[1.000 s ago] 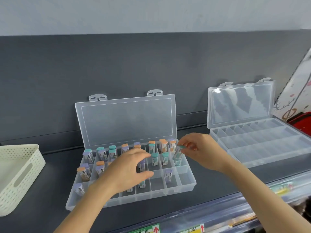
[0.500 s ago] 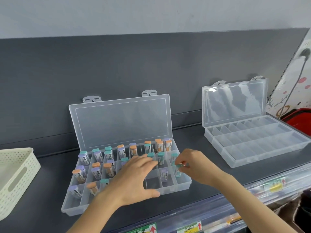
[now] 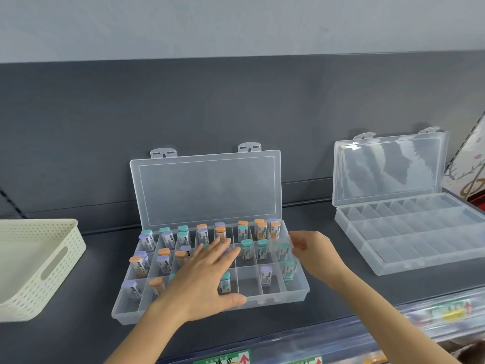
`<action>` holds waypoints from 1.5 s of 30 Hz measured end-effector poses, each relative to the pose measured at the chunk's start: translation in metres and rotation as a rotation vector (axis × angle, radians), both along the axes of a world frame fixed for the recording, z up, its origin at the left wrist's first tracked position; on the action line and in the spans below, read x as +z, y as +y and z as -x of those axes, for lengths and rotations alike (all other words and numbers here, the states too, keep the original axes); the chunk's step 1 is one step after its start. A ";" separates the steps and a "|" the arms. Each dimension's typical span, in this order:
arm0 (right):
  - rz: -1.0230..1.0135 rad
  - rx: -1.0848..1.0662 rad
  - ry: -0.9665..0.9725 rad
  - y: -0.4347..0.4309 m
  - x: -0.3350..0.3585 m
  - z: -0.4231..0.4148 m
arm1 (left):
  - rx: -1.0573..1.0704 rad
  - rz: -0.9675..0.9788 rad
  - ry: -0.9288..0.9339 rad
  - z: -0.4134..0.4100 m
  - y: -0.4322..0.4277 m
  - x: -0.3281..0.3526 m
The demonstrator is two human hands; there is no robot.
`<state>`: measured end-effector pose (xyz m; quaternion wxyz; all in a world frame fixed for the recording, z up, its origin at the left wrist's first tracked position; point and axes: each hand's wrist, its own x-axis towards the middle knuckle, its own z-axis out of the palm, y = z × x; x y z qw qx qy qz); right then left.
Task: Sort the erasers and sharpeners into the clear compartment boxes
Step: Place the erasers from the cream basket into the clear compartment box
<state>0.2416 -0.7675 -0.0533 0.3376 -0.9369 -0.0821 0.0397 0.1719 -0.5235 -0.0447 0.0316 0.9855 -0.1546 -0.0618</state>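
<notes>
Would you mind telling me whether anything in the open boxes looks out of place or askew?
Nothing is spilled or damaged. The filling is uneven, though: in the left box, some back-row slots hold two pieces, one front compartment is bare, and the right box holds nothing.

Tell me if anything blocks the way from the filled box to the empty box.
Nothing visible does: only bare shelf lies between the filled box and the empty box, whose lid stands open.
</notes>
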 end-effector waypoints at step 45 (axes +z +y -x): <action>0.381 0.335 -0.371 0.120 0.015 -0.006 | 0.225 0.159 0.095 0.006 0.058 0.019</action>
